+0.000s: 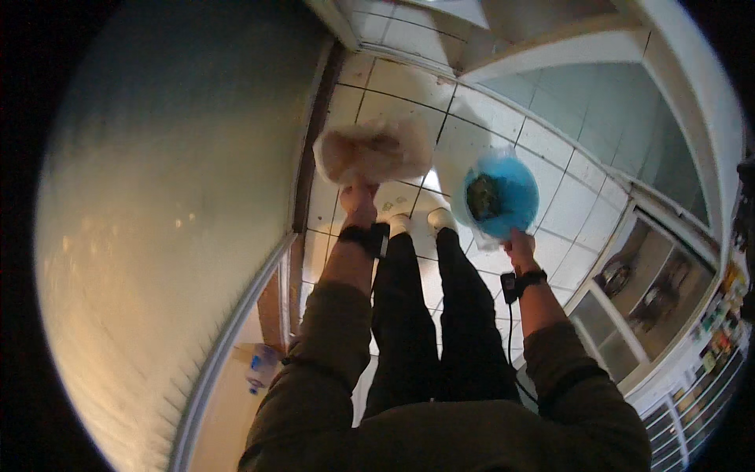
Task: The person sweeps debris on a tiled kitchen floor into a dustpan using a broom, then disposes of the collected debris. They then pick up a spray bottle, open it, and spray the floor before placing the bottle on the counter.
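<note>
My left hand (358,200) grips a translucent plastic bag (407,147) with something brownish-pink inside; blur hides what it is. A black strap is around that wrist. My right hand (520,246) holds the near rim of a round blue container (519,192), perhaps a small bin. Clear plastic film sticks out around the container's edge. Inside, to the left, lies a dark greenish-brown clump (483,197). Both the bag and the container are held above the tiled floor, apart from each other.
White floor tiles (472,106) with dark joints run below me. A large frosted panel (177,206) stands at the left. A glass-fronted cabinet (655,283) is at the right, near a white wire rack (696,395). A plastic bottle (262,363) lies at lower left. A black cable (511,336) hangs from my right wrist.
</note>
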{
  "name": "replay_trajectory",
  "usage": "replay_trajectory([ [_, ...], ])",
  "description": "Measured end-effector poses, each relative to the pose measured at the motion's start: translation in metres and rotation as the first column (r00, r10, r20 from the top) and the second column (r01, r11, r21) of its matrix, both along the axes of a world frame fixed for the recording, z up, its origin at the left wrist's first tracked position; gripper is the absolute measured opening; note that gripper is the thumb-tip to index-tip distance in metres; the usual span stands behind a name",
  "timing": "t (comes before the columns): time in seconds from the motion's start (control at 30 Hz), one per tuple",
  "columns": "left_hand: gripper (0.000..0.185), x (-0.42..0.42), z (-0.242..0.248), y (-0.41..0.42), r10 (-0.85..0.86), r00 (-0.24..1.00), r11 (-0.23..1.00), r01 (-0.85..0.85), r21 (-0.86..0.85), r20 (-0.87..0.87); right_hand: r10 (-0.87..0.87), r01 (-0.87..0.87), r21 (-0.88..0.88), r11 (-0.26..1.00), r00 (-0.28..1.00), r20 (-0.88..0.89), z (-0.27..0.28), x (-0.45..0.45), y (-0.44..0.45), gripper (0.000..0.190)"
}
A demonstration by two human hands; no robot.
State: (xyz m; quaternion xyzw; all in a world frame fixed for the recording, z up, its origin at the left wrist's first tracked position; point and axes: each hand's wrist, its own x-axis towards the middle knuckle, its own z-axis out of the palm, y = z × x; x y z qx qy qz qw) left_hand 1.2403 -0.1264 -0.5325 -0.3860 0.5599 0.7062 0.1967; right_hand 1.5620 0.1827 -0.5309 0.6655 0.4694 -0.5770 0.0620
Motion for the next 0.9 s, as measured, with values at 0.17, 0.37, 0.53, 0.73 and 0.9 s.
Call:
replay_trajectory([
  [0.17, 0.037, 0.211, 0.058, -0.064, 0.058, 0.96, 0.995, -0.033, -0.096, 0.276, 0.759, -0.975, -0.201, -0.097, -0.203, 0.619, 0.011, 0.141, 0.068, 0.029],
  [0.37, 0.038, 0.403, 0.147, -0.139, 0.41, 0.861, 0.908, -0.418, -0.039, 0.303, 0.568, -0.824, -0.239, -0.513, -0.535, 0.626, 0.014, 0.148, 0.126, 0.024],
  [0.53, 0.038, 0.542, 0.212, -0.119, 0.651, 0.745, 0.754, -0.616, -0.226, 0.142, 0.215, -0.311, -0.124, -0.942, -0.846, 0.489, 0.031, 0.056, 0.17, 0.022],
  [0.73, 0.03, 0.63, 0.265, -0.11, 0.93, 0.367, 0.357, -0.922, -0.151, -0.039, -0.038, 0.058, 0.048, -0.997, -0.936, 0.349, 0.017, -0.05, 0.073, 0.034],
  [0.9, 0.025, 0.662, 0.275, -0.139, 0.971, 0.192, 0.166, -0.969, -0.181, -0.141, 0.071, 0.008, 0.336, -0.942, -0.972, 0.222, 0.033, -0.062, -0.081, 0.04],
])
